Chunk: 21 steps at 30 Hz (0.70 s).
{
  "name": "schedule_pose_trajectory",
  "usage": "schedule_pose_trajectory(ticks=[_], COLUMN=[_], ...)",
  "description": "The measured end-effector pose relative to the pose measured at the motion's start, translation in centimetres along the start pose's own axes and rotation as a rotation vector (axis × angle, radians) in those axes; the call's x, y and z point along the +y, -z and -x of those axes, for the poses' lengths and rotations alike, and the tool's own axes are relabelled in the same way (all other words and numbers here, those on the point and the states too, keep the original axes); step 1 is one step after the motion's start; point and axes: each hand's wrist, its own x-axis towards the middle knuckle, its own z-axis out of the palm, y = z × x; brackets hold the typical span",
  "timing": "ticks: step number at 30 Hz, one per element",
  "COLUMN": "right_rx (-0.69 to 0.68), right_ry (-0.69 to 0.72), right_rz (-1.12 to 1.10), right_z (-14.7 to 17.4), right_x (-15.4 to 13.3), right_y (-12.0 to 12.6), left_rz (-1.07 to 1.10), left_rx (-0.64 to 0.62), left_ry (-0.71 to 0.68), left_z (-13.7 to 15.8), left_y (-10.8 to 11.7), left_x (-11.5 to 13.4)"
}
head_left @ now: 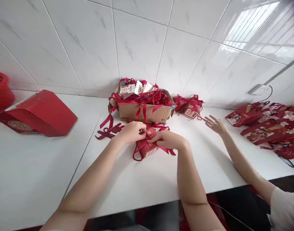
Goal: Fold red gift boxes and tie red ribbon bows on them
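Head view: the red gift box (147, 149) sat on the worktop (142, 186) between the left hand (134, 132) and right hand (169, 139), front edge slanting up rightward; both touched its top, grips impossible to tell.

no wording can be made out for certain: the small red box (148, 150) bears pale characters on its top and side, too small to read. red print on the white cards (138, 87) in the cardboard box (131, 111), and on the card (190, 113) tied to a red package beside it, is equally unclear. a dark mark low on the cardboard and pale print on the red bags (254, 132) are also illegible.
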Motion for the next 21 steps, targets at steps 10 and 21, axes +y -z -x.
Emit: schedule_pose_trajectory(ticks=[10,21], right_rx=[0.003,0.252], right_ry=[-0.082,0.005], right_rz=[0.149,-0.075], right_z=[-0.1,1.0], right_x=[-1.1,0.0], right_y=[-0.2,0.4], left_rz=[0.001,0.013], left_rx=[0.012,0.009], left_ry=[0.05,0.032], left_z=[-0.1,0.0], left_y=[-0.3,0.0], left_x=[0.1,0.1])
